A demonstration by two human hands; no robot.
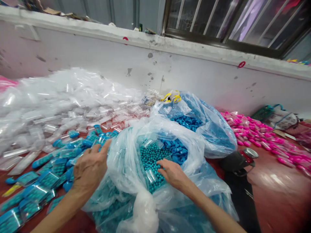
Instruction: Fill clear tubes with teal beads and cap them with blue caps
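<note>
A clear plastic bag [121, 155] stands open in front of me, with small teal beads [152, 155] and blue plastic caps [176, 150] inside. My right hand [173, 173] is over the beads, its fingers bent and slightly apart, with nothing visible in them. Just left of its fingertips, a small clear plastic case [151, 175] lies on the beads. My left hand [91, 165] is at the bag's left side, fingers extended above a pile of bead-filled clear cases with blue caps [50, 179]. Its palm side is hidden.
Empty clear cases [60, 97] are heaped at the back left. Behind the open bag sits another bag [213, 129] of blue caps. Pink-capped pieces [264, 136] spread across the red table [274, 197] at right, near a dark mug [234, 161]. A wall [116, 61] closes off the back.
</note>
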